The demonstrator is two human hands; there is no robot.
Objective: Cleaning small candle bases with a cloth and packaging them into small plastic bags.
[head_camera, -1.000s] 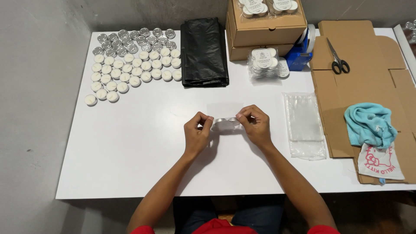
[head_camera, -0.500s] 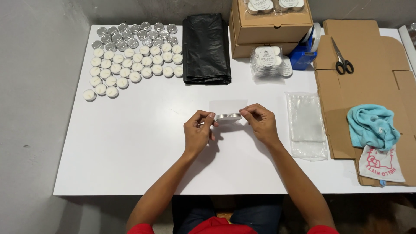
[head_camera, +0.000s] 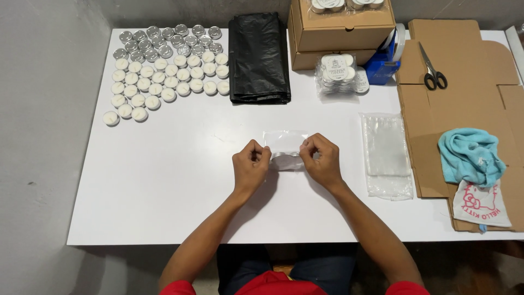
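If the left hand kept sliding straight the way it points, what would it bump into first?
The left hand points up the table and a little right. Past the clear bag it already pinches, the folded black plastic probably comes first, though the exact line is hard to judge.

The left hand [head_camera: 250, 165] and right hand [head_camera: 322, 161] pinch a small clear bag [head_camera: 285, 148] above the white table [head_camera: 164, 180]; tealights [head_camera: 164, 71] lie far left. Flat cardboard [head_camera: 464, 109] lies right.

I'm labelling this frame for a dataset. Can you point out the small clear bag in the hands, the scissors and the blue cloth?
small clear bag [head_camera: 285, 143]: head view, on its upper flap between the two hands.
scissors [head_camera: 434, 71]: head view, where blades meet handles.
blue cloth [head_camera: 468, 155]: head view, middle of the crumpled fabric.
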